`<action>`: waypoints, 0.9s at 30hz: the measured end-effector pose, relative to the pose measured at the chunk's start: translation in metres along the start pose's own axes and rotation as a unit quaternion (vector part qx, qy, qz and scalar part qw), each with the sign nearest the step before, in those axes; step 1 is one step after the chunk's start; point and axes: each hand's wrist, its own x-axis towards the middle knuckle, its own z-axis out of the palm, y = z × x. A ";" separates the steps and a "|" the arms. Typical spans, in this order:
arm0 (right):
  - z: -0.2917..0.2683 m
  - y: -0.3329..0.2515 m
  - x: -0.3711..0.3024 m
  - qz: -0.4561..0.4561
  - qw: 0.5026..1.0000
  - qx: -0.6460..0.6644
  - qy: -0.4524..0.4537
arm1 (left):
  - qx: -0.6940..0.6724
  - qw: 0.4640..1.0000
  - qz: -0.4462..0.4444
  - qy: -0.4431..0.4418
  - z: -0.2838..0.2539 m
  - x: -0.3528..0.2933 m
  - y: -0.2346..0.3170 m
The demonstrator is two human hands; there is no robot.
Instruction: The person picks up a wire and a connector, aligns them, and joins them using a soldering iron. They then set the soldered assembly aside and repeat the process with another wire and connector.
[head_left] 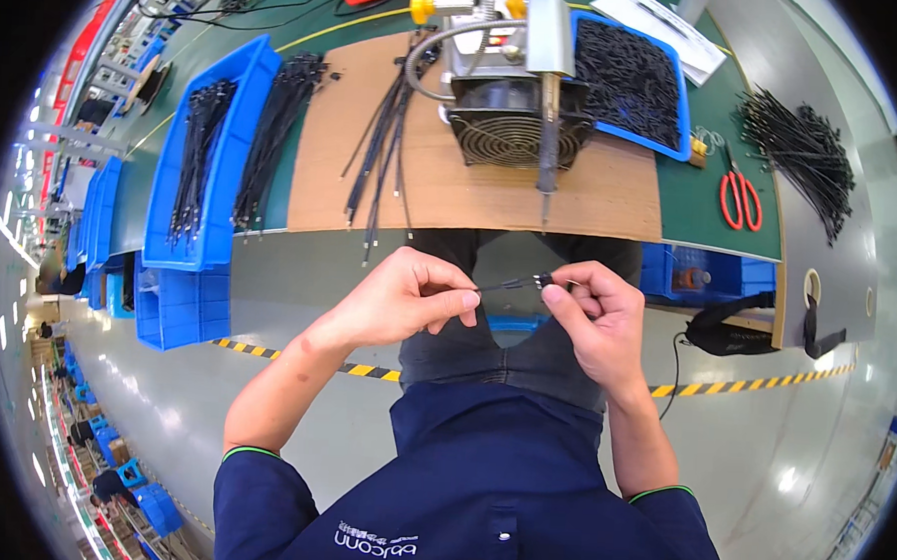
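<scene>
In front of my lap, just off the table's near edge, a thin black cable (509,284) stretches between my two hands. My left hand (408,296) pinches one part of it between thumb and forefinger. Closed on the other end is my right hand (605,322), its thumb and forefinger at a small dark end piece with light metal spots. What lies under the right fingertips is too small to make out. Beyond the hands stands a machine with a round fan grille (515,138) and a downward metal nozzle (549,134). Several loose black cables (382,142) lie left of it on cardboard (324,144).
A blue tray (684,115) of short black pieces sits right of the machine. Red-handled scissors (740,201) and a cable bundle (799,160) lie farther right. At the left are a blue bin (162,192) with cables and another cable bundle (280,133) beside it.
</scene>
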 end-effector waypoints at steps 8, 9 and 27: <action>0.006 -0.002 -0.002 0.048 0.998 -0.007 -0.042 | 0.123 0.939 0.103 0.304 -0.109 -0.005 0.014; 0.008 -0.004 -0.003 0.053 0.997 -0.003 -0.057 | 0.194 0.907 0.140 0.346 -0.152 -0.004 0.010; 0.004 0.003 -0.010 0.091 0.993 -0.019 -0.076 | 0.424 0.805 0.047 0.412 -0.168 0.164 0.077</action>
